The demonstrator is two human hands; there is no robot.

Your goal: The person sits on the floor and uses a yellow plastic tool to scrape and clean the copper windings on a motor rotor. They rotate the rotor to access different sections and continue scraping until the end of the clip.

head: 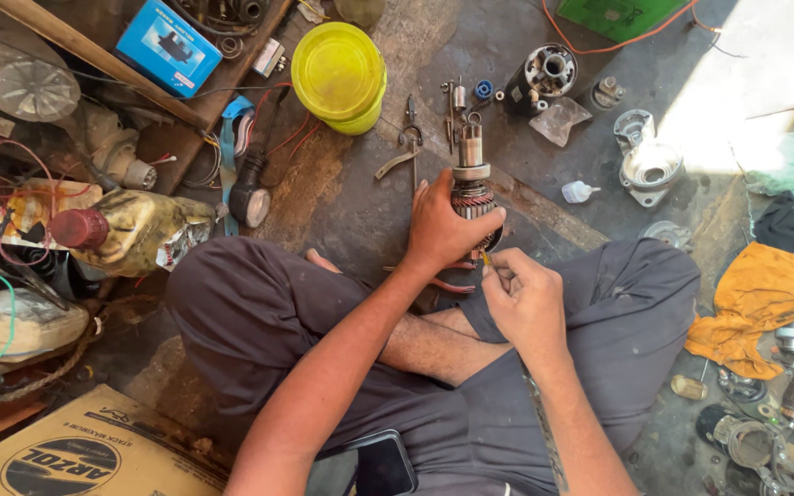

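Seated cross-legged on the floor (pixel 369 211), the left hand (pixel 443 228) grips a motor armature (pixel 471 184) upright; right hand (pixel 524 298) fingers pinch at its base.

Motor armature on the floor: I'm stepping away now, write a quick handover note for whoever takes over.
Left hand: wrapped around the motor armature, holding it upright on the concrete floor, shaft end pointing away from the person.
Right hand: pinched at the armature's near end; whatever it holds is too small to tell.
Nearby: pliers and small loose parts just beyond the armature, motor housing farther back, yellow tub to the left.
Done: motor is apart, armature out.
Left: work at the near end is unfinished; nothing reassembled.
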